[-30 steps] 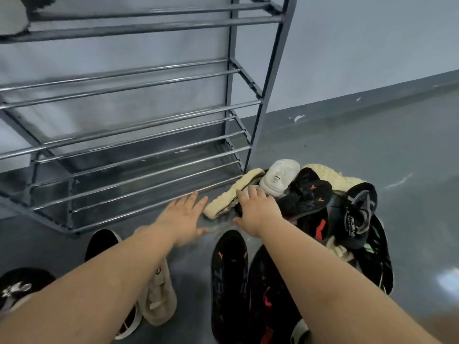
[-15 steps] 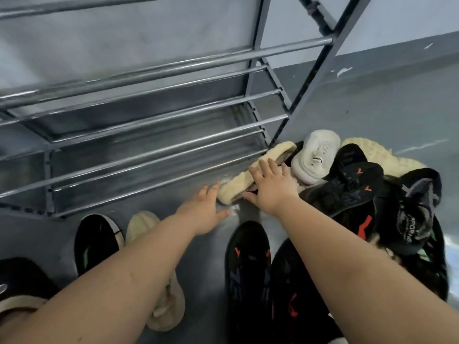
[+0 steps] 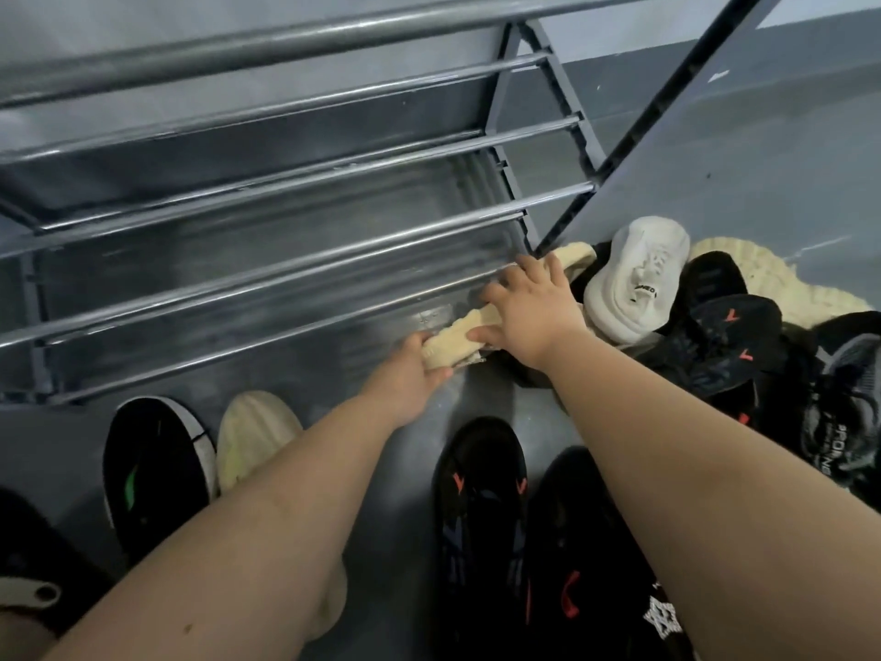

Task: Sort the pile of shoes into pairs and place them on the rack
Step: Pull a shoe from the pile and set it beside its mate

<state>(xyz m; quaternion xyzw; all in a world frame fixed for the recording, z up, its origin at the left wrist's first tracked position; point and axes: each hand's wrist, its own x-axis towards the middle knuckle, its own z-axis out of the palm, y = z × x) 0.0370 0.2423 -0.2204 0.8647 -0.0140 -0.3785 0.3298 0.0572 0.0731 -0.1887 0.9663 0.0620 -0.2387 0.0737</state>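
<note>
The left hand (image 3: pixel 405 379) grips the cream shoe (image 3: pixel 457 333) lying beside the rack (image 3: pixel 305 260), right hand (image 3: pixel 529 312) seemingly flat on it; lift it gently clear of the pile (image 3: pixel 715 336).

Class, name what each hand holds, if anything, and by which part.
Both hold the cream shoe: left hand grips its near end, right hand presses on its middle.

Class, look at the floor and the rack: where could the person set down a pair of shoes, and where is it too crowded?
Free: the rack's lower rails hold no shoes, and bare floor lies between the cream shoe and black sneaker. Crowded: the pile by the rack's right post, where both hands reach.
</note>
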